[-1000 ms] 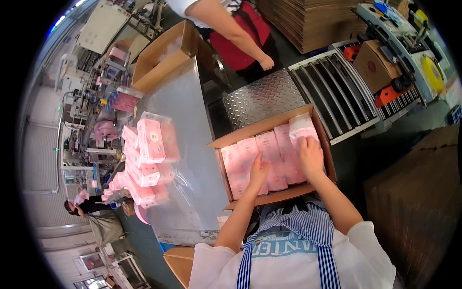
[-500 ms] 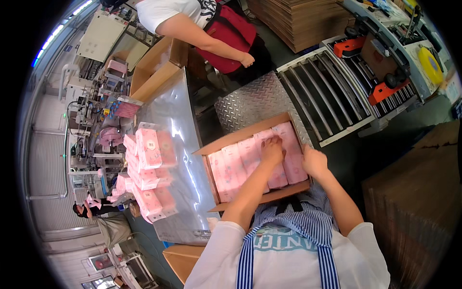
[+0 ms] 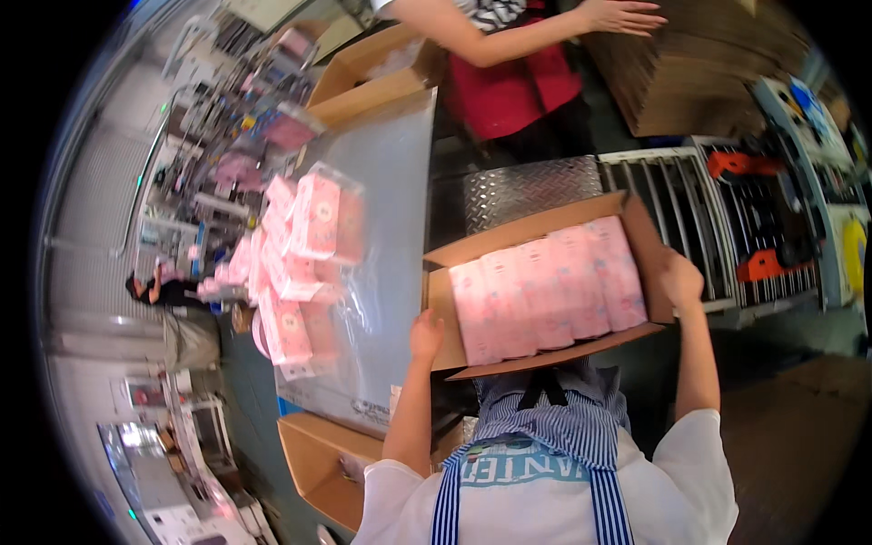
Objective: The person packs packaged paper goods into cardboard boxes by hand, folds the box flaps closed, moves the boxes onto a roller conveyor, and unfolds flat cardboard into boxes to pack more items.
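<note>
An open cardboard box (image 3: 536, 365) sits in front of my body, tilted a little, with its flaps up. Inside it, a row of pink plastic-wrapped packs (image 3: 549, 286), which look like tissue packs, stands side by side. My left hand (image 3: 425, 336) grips the box at its left end, by the metal table's edge. At the opposite end my right hand (image 3: 681, 282) is closed on the right wall, its fingertips partly hidden. Left of the box, a pile of similar pink packs (image 3: 313, 218) lies on the shiny metal table (image 3: 391, 191).
Beyond the box are a diamond-plate metal platform (image 3: 531, 186) and a roller conveyor (image 3: 672, 195) with orange-and-black parts. A co-worker in a red apron (image 3: 513, 95) stands across from me. Another open carton (image 3: 318, 472) is at lower left; stacked flat cardboard (image 3: 695, 82) stands at the back.
My left hand has left the packs and now grips the box's left end. The box is turned slightly and shifted right. The co-worker's arm has stretched out to the right.
</note>
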Demonstrator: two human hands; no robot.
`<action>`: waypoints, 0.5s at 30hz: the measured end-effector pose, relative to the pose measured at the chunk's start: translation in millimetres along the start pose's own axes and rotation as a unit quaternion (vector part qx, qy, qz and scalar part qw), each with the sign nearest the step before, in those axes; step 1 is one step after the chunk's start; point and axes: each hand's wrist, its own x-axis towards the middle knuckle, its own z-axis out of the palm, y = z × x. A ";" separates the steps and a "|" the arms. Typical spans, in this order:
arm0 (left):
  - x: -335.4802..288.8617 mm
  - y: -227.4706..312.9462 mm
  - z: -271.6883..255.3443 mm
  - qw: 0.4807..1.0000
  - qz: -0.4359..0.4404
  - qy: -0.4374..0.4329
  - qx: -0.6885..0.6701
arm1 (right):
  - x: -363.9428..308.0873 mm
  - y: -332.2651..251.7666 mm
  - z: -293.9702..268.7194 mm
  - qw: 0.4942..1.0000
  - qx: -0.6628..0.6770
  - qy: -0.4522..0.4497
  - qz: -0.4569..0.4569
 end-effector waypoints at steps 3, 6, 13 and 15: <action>-18.1 -26.6 17.0 1.000 0.016 0.024 -0.002 | 9.0 18.7 -32.5 0.998 -0.007 0.004 0.063; -20.9 -15.2 44.4 0.997 -0.004 0.070 -0.029 | 15.8 27.7 -28.8 0.978 -0.164 -0.055 0.120; -38.7 149.0 82.8 0.950 0.249 -0.054 -0.179 | -21.9 16.3 47.9 0.970 -0.209 -0.121 -0.030; -37.2 159.7 111.5 0.953 0.277 0.015 -0.120 | -4.1 13.0 27.4 0.881 -0.101 -0.462 -0.030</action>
